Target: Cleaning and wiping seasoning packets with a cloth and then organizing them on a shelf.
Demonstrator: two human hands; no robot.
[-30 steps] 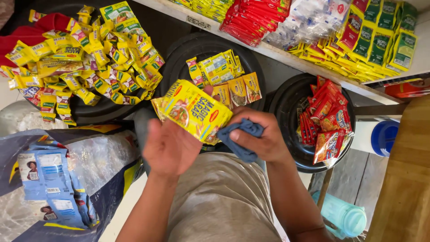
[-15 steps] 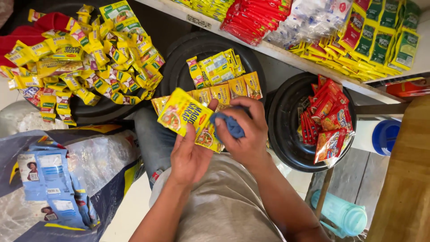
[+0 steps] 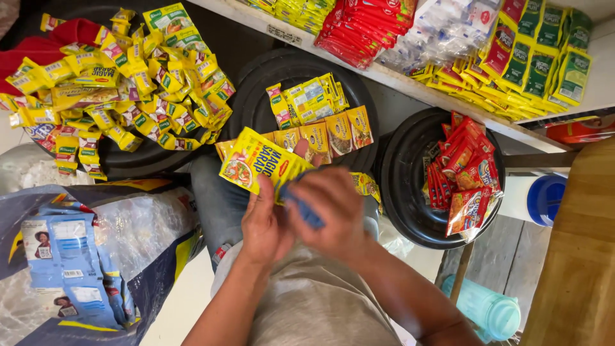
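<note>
Since the earlier frame, both hands have drawn together over the lap, and the strip of yellow sachets (image 3: 259,163) has tilted up toward the front edge of the middle black basin (image 3: 256,96), where loose sachets of the same kind lie sorted apart from the yellow heap in the left basin (image 3: 128,160) and the red packets in the right basin (image 3: 400,192). Left hand (image 3: 266,224) pinches the strip's lower edge to steady it, while right hand (image 3: 330,208) is closed around a blue tool (image 3: 307,211) pressed against that edge.

Glossy yellow foil sachets (image 3: 259,163) catch the light; the black round trays (image 3: 410,192) look like smooth plastic, the right-hand board (image 3: 576,256) matt grained wood.
</note>
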